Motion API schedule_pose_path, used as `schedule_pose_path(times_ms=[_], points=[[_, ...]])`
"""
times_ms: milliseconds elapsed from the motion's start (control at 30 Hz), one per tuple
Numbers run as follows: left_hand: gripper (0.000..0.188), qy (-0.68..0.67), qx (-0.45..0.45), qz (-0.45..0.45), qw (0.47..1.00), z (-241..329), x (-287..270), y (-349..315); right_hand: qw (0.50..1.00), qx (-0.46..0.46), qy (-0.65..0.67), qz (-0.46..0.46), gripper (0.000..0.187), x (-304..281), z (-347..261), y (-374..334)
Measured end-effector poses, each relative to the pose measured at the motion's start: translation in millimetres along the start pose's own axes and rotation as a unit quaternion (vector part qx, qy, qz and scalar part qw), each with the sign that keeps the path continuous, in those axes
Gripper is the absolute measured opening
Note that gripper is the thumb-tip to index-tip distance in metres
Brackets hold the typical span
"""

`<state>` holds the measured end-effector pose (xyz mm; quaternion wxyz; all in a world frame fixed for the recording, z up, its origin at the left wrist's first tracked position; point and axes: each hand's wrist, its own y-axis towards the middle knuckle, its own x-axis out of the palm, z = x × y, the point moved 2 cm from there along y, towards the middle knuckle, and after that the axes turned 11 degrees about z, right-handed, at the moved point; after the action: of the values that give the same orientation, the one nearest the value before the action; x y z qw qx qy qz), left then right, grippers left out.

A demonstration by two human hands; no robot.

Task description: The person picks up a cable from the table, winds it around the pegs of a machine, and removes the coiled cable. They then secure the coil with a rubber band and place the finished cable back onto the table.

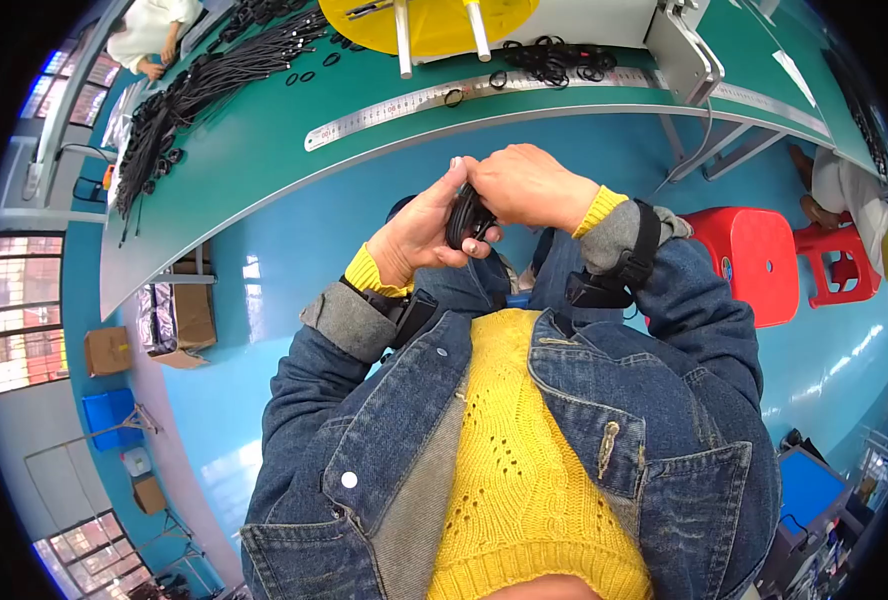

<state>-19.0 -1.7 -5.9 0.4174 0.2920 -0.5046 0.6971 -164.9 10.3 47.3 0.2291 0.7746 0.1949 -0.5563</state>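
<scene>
In front of my chest, just off the table's near edge, I hold a small coiled bundle of black cable [467,216]. My left hand [419,228] grips it from the left, thumb up along its side and fingertips beneath. My right hand [532,186] is closed at the coil's upper right; its fingertips are partly hidden, but they press against the cable. Beyond my hands, a long steel ruler [384,113] lies along the front of the green tabletop [234,160]. Loose black rings [453,98] rest on and around it.
Many black cables [179,110] lie spread at the table's left. A yellow disc [434,25] with metal pegs and a heap of black bands [554,62] sit at the back. A metal bracket [686,60] stands right. Red stools [749,265] and cardboard boxes [189,318] flank me.
</scene>
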Motion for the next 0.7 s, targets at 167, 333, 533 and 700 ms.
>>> schedule_pose_path(times_ms=[167,333,533,700], points=[[0.047,0.012,0.062,0.077,0.995,-3,-2,-4,0.990,0.055,0.070,0.108,0.017,13,-2,-10],[0.038,-0.003,0.069,0.101,0.992,-3,0,-7,0.977,0.084,0.128,0.151,0.016,23,3,-12],[0.028,0.050,0.040,0.159,0.985,-13,7,-11,0.976,0.065,0.108,0.176,0.019,24,-1,-17],[0.018,0.337,0.067,0.230,0.910,-22,11,-9,0.993,0.038,0.028,0.111,0.017,19,-14,-19]])
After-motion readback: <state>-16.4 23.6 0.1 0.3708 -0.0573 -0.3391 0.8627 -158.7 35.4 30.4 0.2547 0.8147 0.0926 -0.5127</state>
